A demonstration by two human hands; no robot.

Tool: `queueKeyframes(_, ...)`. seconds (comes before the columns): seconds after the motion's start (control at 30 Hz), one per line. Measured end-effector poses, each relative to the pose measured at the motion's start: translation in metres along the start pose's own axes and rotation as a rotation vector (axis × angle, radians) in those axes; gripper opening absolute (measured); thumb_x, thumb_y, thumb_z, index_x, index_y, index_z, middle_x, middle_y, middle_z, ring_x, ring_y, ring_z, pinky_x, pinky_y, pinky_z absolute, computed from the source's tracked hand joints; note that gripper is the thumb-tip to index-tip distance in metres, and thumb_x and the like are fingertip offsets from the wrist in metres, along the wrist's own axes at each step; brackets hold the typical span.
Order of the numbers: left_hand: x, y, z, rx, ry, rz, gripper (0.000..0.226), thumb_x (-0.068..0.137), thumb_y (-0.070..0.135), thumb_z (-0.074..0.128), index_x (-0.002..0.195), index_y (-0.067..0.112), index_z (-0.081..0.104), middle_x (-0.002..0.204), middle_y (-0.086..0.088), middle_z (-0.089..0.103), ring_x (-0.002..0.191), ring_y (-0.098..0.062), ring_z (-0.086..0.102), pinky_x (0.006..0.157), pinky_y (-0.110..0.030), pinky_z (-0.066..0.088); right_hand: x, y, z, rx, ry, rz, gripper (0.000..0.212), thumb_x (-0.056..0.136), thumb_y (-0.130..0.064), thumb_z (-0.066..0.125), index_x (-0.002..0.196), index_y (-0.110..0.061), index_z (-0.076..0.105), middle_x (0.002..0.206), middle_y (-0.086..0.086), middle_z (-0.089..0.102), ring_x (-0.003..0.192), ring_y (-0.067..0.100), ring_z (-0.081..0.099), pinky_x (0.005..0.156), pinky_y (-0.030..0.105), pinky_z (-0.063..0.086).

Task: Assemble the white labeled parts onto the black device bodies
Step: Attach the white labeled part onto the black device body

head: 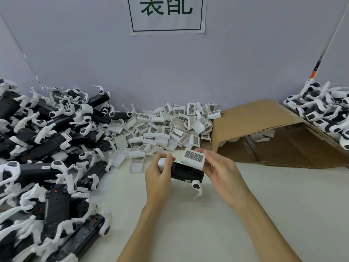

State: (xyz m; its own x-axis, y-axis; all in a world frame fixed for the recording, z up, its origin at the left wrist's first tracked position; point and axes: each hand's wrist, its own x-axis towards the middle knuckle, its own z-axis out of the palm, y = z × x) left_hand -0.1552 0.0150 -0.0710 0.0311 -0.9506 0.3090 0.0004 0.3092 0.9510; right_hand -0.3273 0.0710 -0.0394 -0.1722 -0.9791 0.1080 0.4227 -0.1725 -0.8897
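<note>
Hands met over the table's [207,233] middle.
I saw left hand [157,178] gripping black body [186,172]; right hand [220,172] pinched white labeled part [193,157] against it.

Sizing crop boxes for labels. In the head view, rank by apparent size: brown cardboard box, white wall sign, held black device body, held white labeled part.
1. Brown cardboard box, largest.
2. White paper wall sign with green characters, cut off by the top edge.
3. Black device body, partly hidden by hands.
4. White labeled part, smallest.

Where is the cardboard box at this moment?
In the head view, the cardboard box lies on its side at the right of the table, open toward the camera, between the heap of white labeled parts and the right pile of devices.
</note>
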Motion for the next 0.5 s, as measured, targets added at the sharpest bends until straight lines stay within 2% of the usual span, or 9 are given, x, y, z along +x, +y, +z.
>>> queueKeyframes(0.03, 0.0, -0.001, 0.0, 0.006, 0.0, 0.006, 0.026, 0.095, 0.046, 0.058, 0.086, 0.024, 0.069, 0.069, 0.007, 0.06, 0.062, -0.007, 0.05, 0.058, -0.02, 0.039, -0.001, 0.001, -0.002, -0.108, -0.032, -0.011, 0.029, 0.099, -0.018, 0.068, 0.125, -0.007, 0.074, 0.124, 0.019, 0.074, 0.123, 0.029, 0.068, 0.105, 0.034, 0.054)
queueKeyframes(0.1, 0.0, -0.001, 0.0, 0.02, -0.001, 0.022, 0.028, 0.096, 0.046, 0.057, 0.087, 0.022, 0.07, 0.075, 0.002, 0.064, 0.064, -0.003, 0.052, 0.061, -0.017, 0.04, -0.002, 0.004, -0.006, -0.312, -0.08, -0.028, 0.034, 0.092, -0.017, 0.079, 0.125, -0.02, 0.076, 0.12, 0.008, 0.077, 0.118, 0.021, 0.071, 0.099, 0.027, 0.055)
queueKeyframes(0.2, 0.0, -0.001, 0.002, 0.041, 0.001, 0.029, 0.031, 0.097, 0.046, 0.057, 0.086, 0.021, 0.07, 0.078, 0.003, 0.068, 0.067, 0.001, 0.056, 0.063, -0.013, 0.042, -0.002, 0.008, -0.004, -0.513, -0.055, -0.115, 0.038, 0.091, -0.01, 0.081, 0.125, -0.025, 0.073, 0.116, -0.01, 0.078, 0.112, 0.01, 0.073, 0.091, 0.019, 0.056)
queueKeyframes(0.3, 0.0, -0.001, 0.002, 0.03, 0.008, 0.007, 0.032, 0.097, 0.052, 0.056, 0.088, 0.024, 0.07, 0.075, -0.002, 0.067, 0.065, -0.006, 0.056, 0.063, -0.022, 0.044, -0.002, 0.012, -0.001, -0.652, 0.015, -0.206, 0.03, 0.093, -0.019, 0.08, 0.12, -0.029, 0.074, 0.113, -0.018, 0.077, 0.107, 0.004, 0.073, 0.09, 0.019, 0.057)
queueKeyframes(0.37, 0.0, -0.001, 0.001, 0.009, 0.011, -0.013, 0.033, 0.095, 0.055, 0.056, 0.088, 0.026, 0.069, 0.074, -0.01, 0.064, 0.061, -0.011, 0.052, 0.064, -0.031, 0.044, -0.002, 0.012, 0.0, -0.667, 0.076, -0.239, 0.021, 0.094, -0.029, 0.078, 0.114, -0.03, 0.076, 0.109, -0.017, 0.077, 0.103, 0.003, 0.073, 0.086, 0.019, 0.057)
queueKeyframes(0.43, 0.0, 0.001, 0.001, -0.006, 0.019, -0.03, 0.036, 0.092, 0.06, 0.055, 0.088, 0.028, 0.07, 0.067, -0.006, 0.059, 0.059, -0.012, 0.049, 0.064, -0.034, 0.042, -0.002, 0.012, 0.001, -0.602, 0.123, -0.255, 0.015, 0.095, -0.037, 0.076, 0.108, -0.029, 0.078, 0.104, -0.013, 0.078, 0.101, 0.005, 0.073, 0.085, 0.021, 0.056)
queueKeyframes(0.5, -0.001, 0.003, 0.002, -0.002, 0.016, -0.029, 0.037, 0.089, 0.064, 0.054, 0.087, 0.031, 0.07, 0.064, 0.002, 0.056, 0.059, -0.011, 0.047, 0.062, -0.033, 0.04, -0.002, 0.013, 0.002, -0.517, 0.193, -0.228, 0.031, 0.088, -0.054, 0.077, 0.102, -0.027, 0.079, 0.1, -0.008, 0.079, 0.098, 0.009, 0.074, 0.09, 0.027, 0.057)
